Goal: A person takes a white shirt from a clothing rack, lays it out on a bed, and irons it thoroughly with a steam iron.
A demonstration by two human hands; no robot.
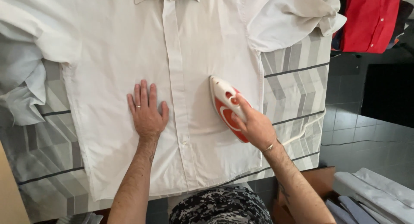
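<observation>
Head view showed my right hand [255,127] wrapped around the iron [224,104] at frame centre-right, its long axis pointing to the upper left; my left hand [146,112] lay flat, fingers spread, on the white shirt [108,56] left of the placket.

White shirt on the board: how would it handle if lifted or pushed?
Probably floppy: the white shirt lies flat, its sleeve crumpled. Likely light and apt to slide or bunch; the left hand presses it flat while the right hand holds the iron.
</observation>
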